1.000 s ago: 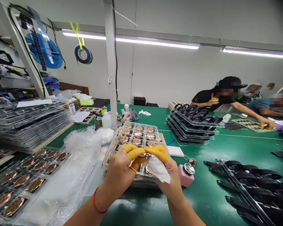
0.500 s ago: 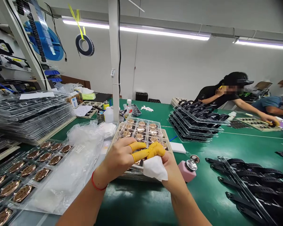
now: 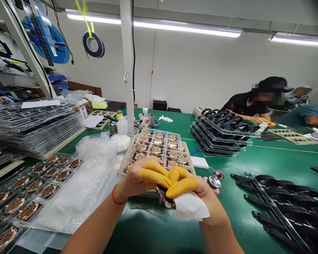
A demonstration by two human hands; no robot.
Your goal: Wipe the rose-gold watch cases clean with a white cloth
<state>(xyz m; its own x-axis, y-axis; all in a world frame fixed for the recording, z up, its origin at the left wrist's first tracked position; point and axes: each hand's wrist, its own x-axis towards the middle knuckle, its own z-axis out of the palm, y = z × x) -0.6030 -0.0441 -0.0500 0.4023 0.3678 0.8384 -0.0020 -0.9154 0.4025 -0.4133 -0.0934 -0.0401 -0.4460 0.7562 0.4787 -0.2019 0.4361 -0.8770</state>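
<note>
Both hands, with yellow finger cots, meet over a round dark watch case (image 3: pixel 163 194) with a rose-gold edge. My left hand (image 3: pixel 143 175) has its fingers closed on the case's left side. Held in my right hand (image 3: pixel 198 188) are the case's right side and a white wiping cloth (image 3: pixel 193 207) that hangs below the fingers. The fingers cover much of the case. Just beyond the hands, a clear plastic tray (image 3: pixel 164 143) of rose-gold watch cases rests on a beige tray (image 3: pixel 188 155). The pink pump bottle (image 3: pixel 214 183) is partly hidden behind my right hand.
Plastic film bags (image 3: pixel 76 197) and another tray of watch cases (image 3: pixel 33 187) lie at left, with a tall tray stack (image 3: pixel 60 130) behind. On the right are stacked trays of black straps (image 3: pixel 222 134) and another strap tray (image 3: pixel 283 201). A co-worker (image 3: pixel 243 102) sits beyond.
A watch case now shows between my fingers, which have come nearer to me, off the tray. The cloth has moved right and lower. The co-worker's arm has drawn back.
</note>
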